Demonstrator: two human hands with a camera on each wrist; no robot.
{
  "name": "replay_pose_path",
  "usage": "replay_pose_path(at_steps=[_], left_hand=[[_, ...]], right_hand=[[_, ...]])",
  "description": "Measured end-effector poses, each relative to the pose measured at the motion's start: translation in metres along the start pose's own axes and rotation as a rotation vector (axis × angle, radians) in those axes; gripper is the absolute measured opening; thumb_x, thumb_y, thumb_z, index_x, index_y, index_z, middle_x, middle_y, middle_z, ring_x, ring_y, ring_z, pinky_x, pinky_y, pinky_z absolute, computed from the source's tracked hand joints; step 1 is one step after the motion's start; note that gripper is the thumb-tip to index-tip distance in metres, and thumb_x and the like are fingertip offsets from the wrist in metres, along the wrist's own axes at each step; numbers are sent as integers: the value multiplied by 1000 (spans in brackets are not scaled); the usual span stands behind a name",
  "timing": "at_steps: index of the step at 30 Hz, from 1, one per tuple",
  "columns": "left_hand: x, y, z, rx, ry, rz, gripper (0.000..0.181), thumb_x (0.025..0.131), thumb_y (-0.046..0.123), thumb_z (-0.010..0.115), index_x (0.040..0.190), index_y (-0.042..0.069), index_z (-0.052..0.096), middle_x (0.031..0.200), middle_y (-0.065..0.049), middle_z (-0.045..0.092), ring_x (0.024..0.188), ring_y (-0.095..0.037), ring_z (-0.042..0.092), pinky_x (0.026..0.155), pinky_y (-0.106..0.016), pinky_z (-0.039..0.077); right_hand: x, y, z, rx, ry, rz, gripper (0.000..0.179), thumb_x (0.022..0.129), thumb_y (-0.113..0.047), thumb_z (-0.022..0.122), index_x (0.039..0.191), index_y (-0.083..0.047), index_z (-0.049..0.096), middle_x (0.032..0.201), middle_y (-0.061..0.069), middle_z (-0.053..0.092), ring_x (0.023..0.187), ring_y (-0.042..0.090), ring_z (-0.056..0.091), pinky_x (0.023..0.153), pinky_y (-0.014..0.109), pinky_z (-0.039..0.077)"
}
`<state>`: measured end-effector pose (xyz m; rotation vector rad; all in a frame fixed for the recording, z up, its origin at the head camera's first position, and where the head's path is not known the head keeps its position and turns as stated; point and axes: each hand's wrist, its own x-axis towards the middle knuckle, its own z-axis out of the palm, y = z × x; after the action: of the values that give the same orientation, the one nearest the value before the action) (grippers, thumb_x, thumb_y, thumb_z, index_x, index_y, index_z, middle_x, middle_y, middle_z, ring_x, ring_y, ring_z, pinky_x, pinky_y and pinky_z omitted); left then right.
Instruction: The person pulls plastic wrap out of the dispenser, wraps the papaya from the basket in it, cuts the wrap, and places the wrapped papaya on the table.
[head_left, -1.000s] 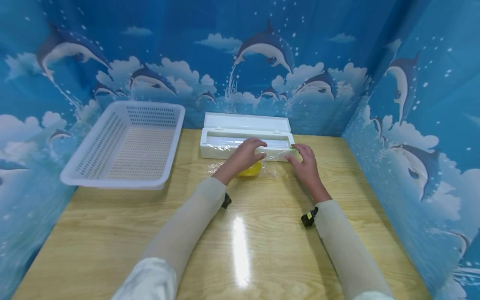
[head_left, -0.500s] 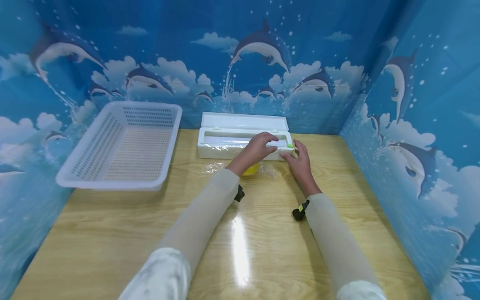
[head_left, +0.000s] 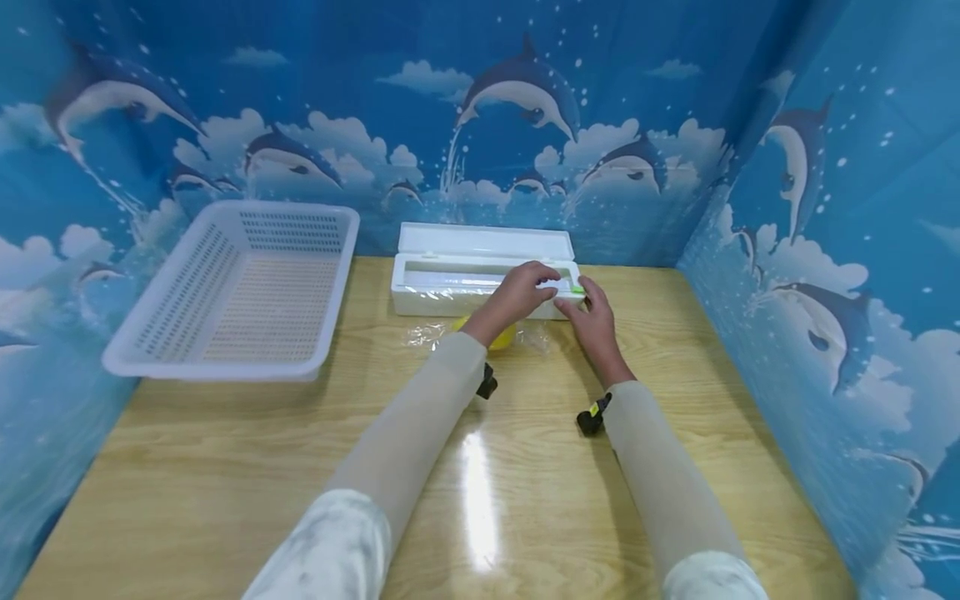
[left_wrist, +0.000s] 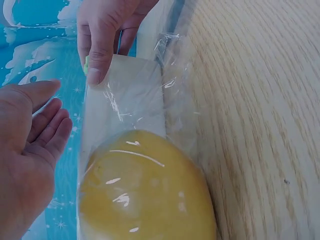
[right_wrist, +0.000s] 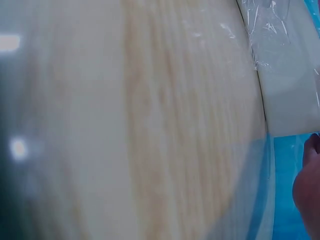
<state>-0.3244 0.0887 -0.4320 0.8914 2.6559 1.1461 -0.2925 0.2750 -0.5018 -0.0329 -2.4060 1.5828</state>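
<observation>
A white cling film dispenser (head_left: 420, 302) stands at the back of the table, its lid raised and a roll showing inside. Clear film (head_left: 534, 335) drapes over its front and onto a smooth, rounded yellow object (left_wrist: 145, 190), whose kind I cannot tell. My right hand (head_left: 596, 327) grips the dispenser's right end, thumb on the front face, beside a small green slider (head_left: 577, 289). Over the dispenser's right half hovers my left hand (head_left: 516, 292), fingers loosely bent and holding nothing; its forearm partly hides the yellow object in the head view. The right wrist view catches little of the right hand.
A white plastic basket (head_left: 341, 283) with slotted walls stands at the left back of the wooden table (head_left: 525, 483). Blue dolphin-print curtain (head_left: 300, 83) closes off the back and both sides. Each wrist carries a small black camera (head_left: 592, 419).
My left hand has moved right along the dispenser, toward the right hand. The right hand has closed in on the dispenser's right end. The view has shifted slightly.
</observation>
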Motion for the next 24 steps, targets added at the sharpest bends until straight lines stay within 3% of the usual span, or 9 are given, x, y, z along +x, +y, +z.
replay_pose_path(at_steps=[14,24], left_hand=[[8,-4,6,-31,-4,-5,33,102,17,62,133,8,65,130,-8,64,117,-21,59,100,-34,51],[14,-2,12,-20,0,37,30,101,16,62,130,8,66,128,-9,65,116,-22,60,99,-34,51]], right_hand=[[2,3,4,84,30,-14,62,90,-20,78,145,-6,53,154,15,45,142,26,43,118,39,39],[0,2,-3,3,6,-73,58,91,-25,77,142,-7,56,157,7,42,148,23,36,119,43,35]])
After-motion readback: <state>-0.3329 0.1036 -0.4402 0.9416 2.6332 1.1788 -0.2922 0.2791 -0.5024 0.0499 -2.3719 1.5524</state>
